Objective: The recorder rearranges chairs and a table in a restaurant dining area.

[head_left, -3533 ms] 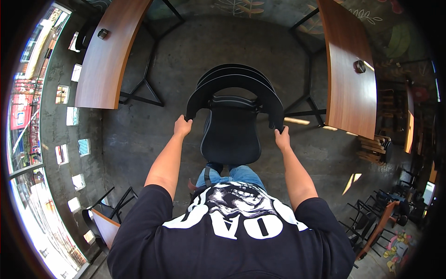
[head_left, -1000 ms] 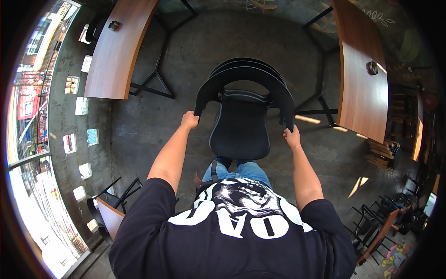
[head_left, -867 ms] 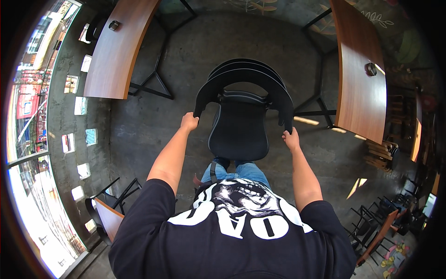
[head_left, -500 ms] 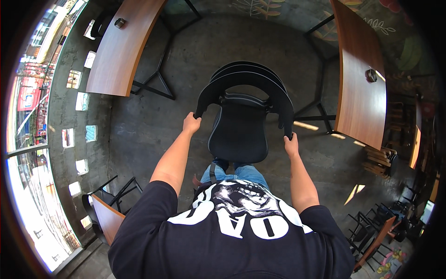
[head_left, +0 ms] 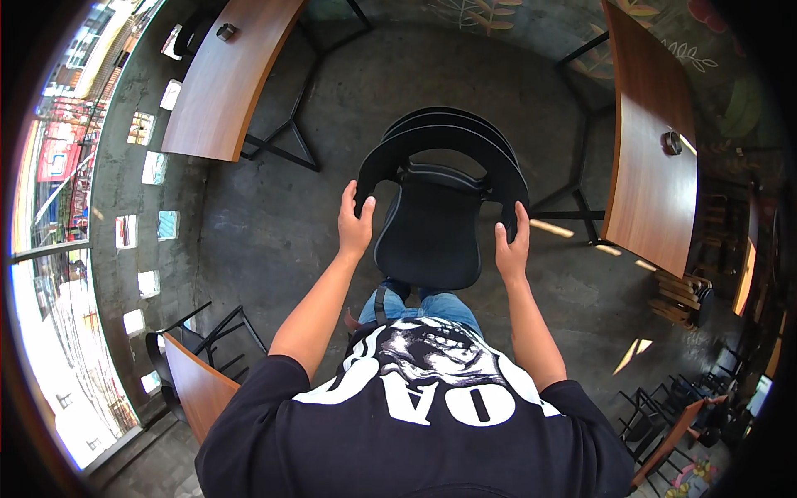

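Observation:
A black chair with a curved back and arms stands right in front of my legs, its black seat point(head_left: 432, 236) facing up. Several curved backs point(head_left: 452, 133) lie one above another, so it looks like a stack of chairs. My left hand point(head_left: 355, 222) is at the left arm end, thumb and fingers apart. At the right arm end my right hand point(head_left: 513, 242) is likewise spread, its thumb off to the inner side. Neither hand is wrapped round the arms; whether the palms touch them I cannot tell.
Wooden-topped tables stand at far left point(head_left: 237, 83) and right point(head_left: 652, 158), with black metal legs reaching over the concrete floor point(head_left: 282, 224). Another table point(head_left: 199, 386) is near my left elbow. Stacked wooden pieces point(head_left: 681, 299) and black-legged furniture point(head_left: 656, 415) are on the right.
Both hands have let go of the chair's arm ends and spread their fingers. The left has shifted slightly right, the right slightly up and inward. The chair stays about where it was.

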